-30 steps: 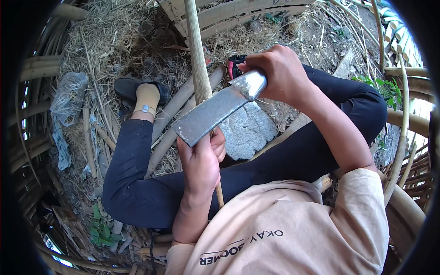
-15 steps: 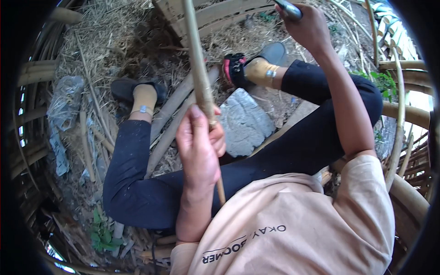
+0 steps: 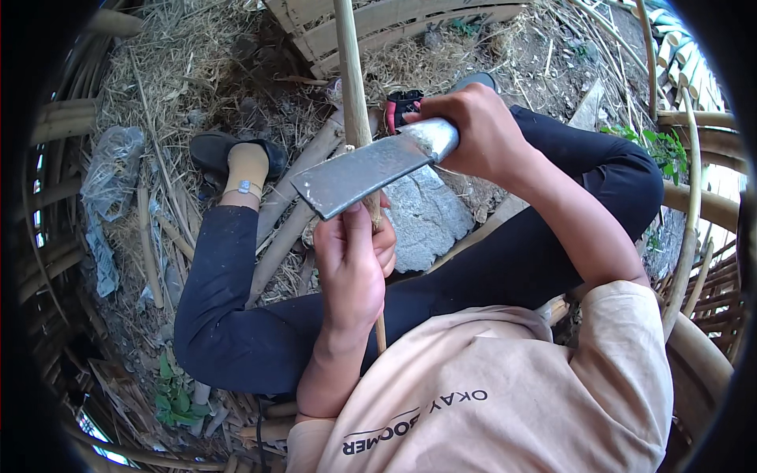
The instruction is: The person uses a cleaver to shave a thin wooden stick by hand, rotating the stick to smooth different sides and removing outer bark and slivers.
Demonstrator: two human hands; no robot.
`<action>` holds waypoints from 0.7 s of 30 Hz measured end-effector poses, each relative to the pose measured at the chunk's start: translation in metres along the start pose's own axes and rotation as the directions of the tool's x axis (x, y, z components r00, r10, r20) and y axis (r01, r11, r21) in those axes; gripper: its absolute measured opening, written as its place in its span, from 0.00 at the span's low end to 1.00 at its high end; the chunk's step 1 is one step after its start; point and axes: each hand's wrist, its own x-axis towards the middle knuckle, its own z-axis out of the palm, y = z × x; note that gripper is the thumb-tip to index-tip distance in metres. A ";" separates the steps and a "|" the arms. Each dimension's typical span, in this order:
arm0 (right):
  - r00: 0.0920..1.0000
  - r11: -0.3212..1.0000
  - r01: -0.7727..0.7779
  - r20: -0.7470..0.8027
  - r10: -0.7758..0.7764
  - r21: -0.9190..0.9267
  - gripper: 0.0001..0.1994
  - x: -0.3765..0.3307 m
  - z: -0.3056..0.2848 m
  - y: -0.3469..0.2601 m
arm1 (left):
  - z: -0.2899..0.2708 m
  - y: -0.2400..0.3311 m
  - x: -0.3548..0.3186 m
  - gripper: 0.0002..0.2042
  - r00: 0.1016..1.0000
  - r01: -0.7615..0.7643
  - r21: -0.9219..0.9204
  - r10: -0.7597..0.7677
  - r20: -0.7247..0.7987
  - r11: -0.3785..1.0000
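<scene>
A long wooden stick (image 3: 352,75) stands lengthwise in front of me, its upper end running out of the picture. My left hand (image 3: 352,256) is closed round its lower part, thumb uppermost. In my right hand (image 3: 481,134) is a machete (image 3: 367,173) with a broad, square-ended grey blade, gripped near the blade's base. The blade lies across the stick just above my left thumb and hides a short length of it. Whether the edge bites into the wood, I cannot tell.
Beyond my hands, a grey stone (image 3: 418,221) sits on the ground between my legs. Bamboo poles (image 3: 303,177) lie left of it. A slatted wooden crate (image 3: 378,31) stands ahead. Crumpled clear plastic (image 3: 113,169) lies at the left, and cut bamboo (image 3: 682,59) is piled far right.
My right hand has come down and inward from the upper right, bringing the machete blade across the stick. The stick's upper part has tilted slightly right; my left hand keeps its hold.
</scene>
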 end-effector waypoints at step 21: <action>0.996 0.992 -0.022 0.088 0.033 -0.122 0.08 0.008 -0.025 -0.003 | -0.006 -0.004 0.006 0.17 1.000 0.016 -0.073 -0.015 0.020 0.997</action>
